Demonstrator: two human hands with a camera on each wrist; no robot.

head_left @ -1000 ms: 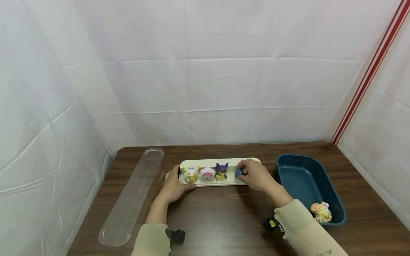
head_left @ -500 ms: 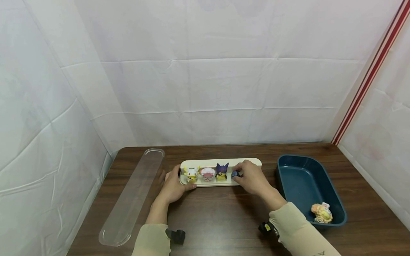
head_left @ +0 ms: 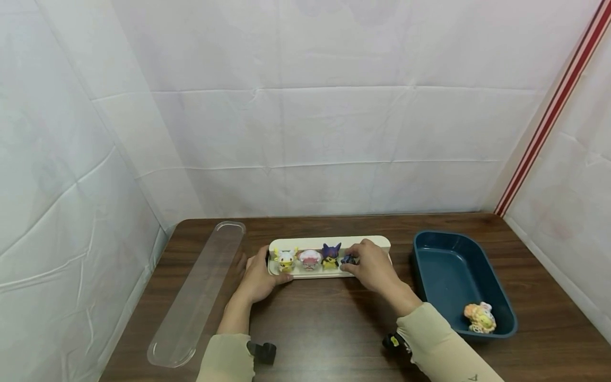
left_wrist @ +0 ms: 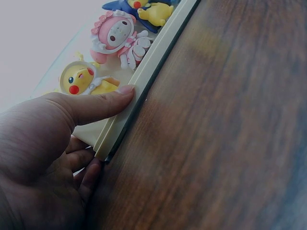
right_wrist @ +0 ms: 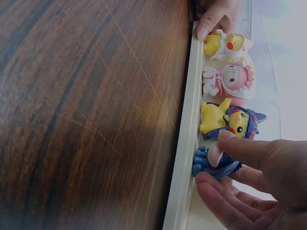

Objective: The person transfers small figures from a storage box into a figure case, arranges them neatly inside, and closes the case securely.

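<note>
Blue figurine [right_wrist: 214,163] stands in the cream tray [head_left: 305,272], fourth in the row from the person's left and just beside the yellow figurine in a dark purple hood [head_left: 330,255]. The right hand [head_left: 373,267] pinches it, thumb on top and fingers curled beneath it, as the right wrist view shows; from the head view the toy is mostly covered by that hand. Next along the row stand a pink-and-white hooded figurine [head_left: 310,258] and a yellow figurine in a white outfit [head_left: 285,259], all close together inside the tray. The left hand [head_left: 258,277] holds the tray's left end, its thumb [left_wrist: 98,103] pressed flat on the near rim beside the yellow figurine and its other fingers curled under the corner. The tray rests on a dark wooden table [head_left: 334,318]. A long clear lid [head_left: 198,294] lies well to the left of the tray. To the right sits a dark blue bin [head_left: 429,249] with one pale yellow-and-pink figurine [head_left: 479,316] in its near corner.
</note>
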